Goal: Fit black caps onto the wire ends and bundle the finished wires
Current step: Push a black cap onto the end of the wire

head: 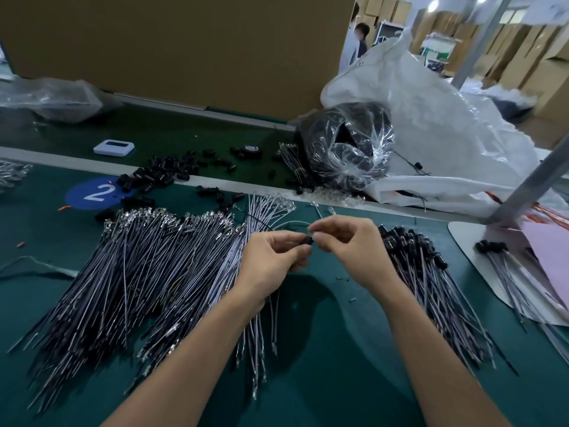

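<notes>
A factory assembly line; the long green counter bears a blue disc marked 2 well left of the left grip; wires lie heaped by the hundred left of that grip, capped wires just right of the right grip; loose caps scatter beyond both, over a darker belt; a big white sack slumps beyond the right grip; farther off stand stacked cartons and people.

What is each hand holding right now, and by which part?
The left hand pinches a black cap by its body; the right hand pinches a wire just behind its end, at the cap's mouth.
</notes>
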Motion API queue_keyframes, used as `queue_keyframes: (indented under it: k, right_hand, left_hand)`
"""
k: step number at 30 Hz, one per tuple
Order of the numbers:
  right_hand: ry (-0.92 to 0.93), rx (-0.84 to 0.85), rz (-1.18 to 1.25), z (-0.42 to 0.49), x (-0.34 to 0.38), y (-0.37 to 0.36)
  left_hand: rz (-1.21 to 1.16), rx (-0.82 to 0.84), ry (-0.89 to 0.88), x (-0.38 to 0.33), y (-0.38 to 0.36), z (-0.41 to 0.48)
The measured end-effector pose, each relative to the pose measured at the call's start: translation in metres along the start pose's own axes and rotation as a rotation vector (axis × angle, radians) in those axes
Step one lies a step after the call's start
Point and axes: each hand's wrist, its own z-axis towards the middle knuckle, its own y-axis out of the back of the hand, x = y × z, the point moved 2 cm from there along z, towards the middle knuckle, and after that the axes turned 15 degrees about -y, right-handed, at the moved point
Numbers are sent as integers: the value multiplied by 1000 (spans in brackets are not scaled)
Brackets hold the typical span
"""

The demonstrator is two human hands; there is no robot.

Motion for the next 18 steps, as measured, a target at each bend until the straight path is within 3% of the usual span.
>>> queue_keyframes:
  k: [5,18]
  right_hand:
    - [24,-87,11,-13,-4,6]
    - [56,-90,-80,-12,-7,6]
  left_hand:
    - [36,24,-66,-1,1,0]
    - [211,101,-159,3,0,2]
